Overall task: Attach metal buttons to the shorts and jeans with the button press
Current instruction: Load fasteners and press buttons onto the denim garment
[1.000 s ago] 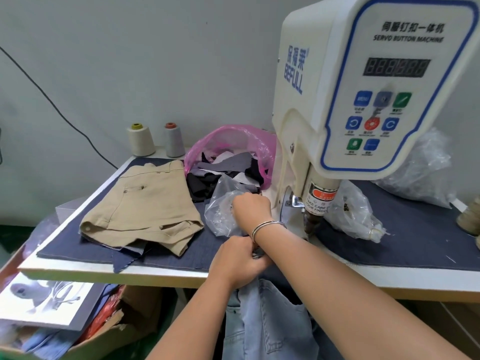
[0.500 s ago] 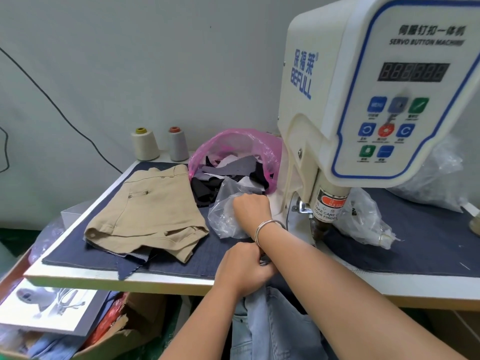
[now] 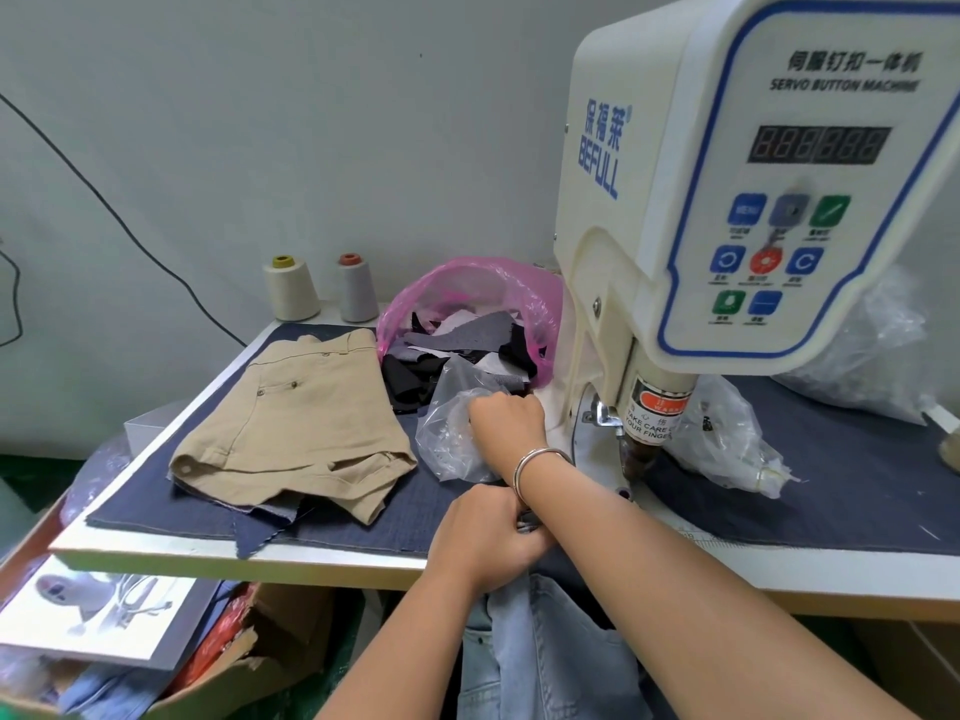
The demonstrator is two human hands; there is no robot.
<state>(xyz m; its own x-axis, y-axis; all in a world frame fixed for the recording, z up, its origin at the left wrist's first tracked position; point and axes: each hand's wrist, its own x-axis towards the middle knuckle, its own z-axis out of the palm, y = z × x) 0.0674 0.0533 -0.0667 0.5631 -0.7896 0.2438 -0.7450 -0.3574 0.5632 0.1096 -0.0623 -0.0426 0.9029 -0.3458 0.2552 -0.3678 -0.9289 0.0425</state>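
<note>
The white button press stands at the right of the table, its punch head over the denim mat. Khaki shorts lie flat on the left. Light blue jeans hang below the table's front edge, and my left hand grips their top there. My right hand, a metal bangle on its wrist, crosses over the left and reaches into a clear plastic bag beside the press. Its fingertips are hidden in the bag. No metal button shows.
A pink bag of fabric scraps sits behind the clear bag. Two thread cones stand at the back wall. Another clear bag lies right of the punch head. A cardboard box of cloth sits under the table's left side.
Both hands keep their places, the left on the jeans and the right in the clear bag. Only my view has shifted slightly.
</note>
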